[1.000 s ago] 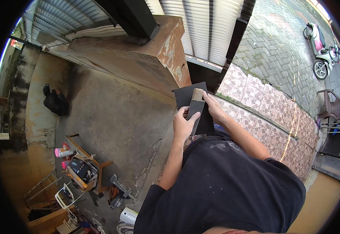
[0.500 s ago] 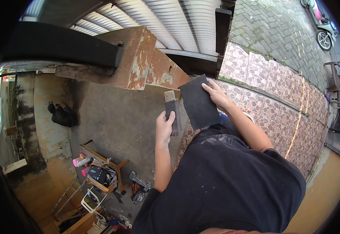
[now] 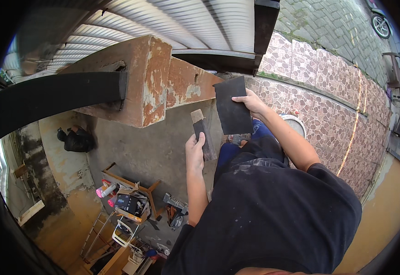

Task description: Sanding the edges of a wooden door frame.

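Black cloth makes up the shirt (image 3: 282, 206) nearest the camera, on the body's side of a low wall (image 3: 156, 87) with peeling brown paint. The left hand (image 3: 195, 152) wraps around a block (image 3: 203, 137), thumb laid along its top face, the other fingers mostly hidden. This block lies to the right of the wall's near corner, closer to the body and apart from it. The right hand (image 3: 250, 103) pinches a black sheet (image 3: 232, 107) by its right edge, thumb on the face; the fingers behind cannot be made out. In this view the sheet's left corner meets the wall's right end; whether they touch, I cannot tell.

My judgement: held at one edge only, the sheet could droop, crease or swing into the wall; if the left thumb eased, the block could slide out and drop to the floor.

The block's long axis runs away from the body, its bare pale end pointing outward and slightly left, toward the wall's side. The sheet's long axis runs outward too, leaning a little left.

Farther off, a bucket (image 3: 295, 120) stands right of the wall, partly behind the forearm; a black bag (image 3: 78, 140) sits beyond it on the left.
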A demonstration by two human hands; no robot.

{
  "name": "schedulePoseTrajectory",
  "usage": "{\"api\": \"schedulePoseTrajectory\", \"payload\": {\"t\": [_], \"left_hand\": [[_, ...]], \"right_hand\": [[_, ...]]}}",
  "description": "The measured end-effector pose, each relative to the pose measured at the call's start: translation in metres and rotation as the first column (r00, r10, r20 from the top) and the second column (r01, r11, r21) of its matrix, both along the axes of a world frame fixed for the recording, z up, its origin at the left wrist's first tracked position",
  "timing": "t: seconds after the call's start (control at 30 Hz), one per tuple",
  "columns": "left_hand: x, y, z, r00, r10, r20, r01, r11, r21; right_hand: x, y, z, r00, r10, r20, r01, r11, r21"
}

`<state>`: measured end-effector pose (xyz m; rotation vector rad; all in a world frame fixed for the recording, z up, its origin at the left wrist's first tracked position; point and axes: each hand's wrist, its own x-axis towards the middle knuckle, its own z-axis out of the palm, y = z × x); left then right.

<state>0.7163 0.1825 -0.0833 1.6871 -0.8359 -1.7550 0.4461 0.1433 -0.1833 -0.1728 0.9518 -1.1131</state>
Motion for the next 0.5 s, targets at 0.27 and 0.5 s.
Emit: {"api": "schedulePoseTrajectory", "payload": {"t": [0.27, 0.5], "left_hand": [[0.021, -0.007, -0.017, 0.984, -0.131, -0.121, 0.129, 0.991, -0.029], [0.033, -0.007, -0.040, 0.897, -0.383, -0.220, 0.406, 0.911, 0.072]], "right_hand": [[0.045, 0.035, -0.020, 0.939, -0.067, -0.337, 0.075, 0.997, 0.012], [0.057, 0.184, -0.196, 0.719, -0.628, -0.297, 0.694, 0.646, 0.316]]}}
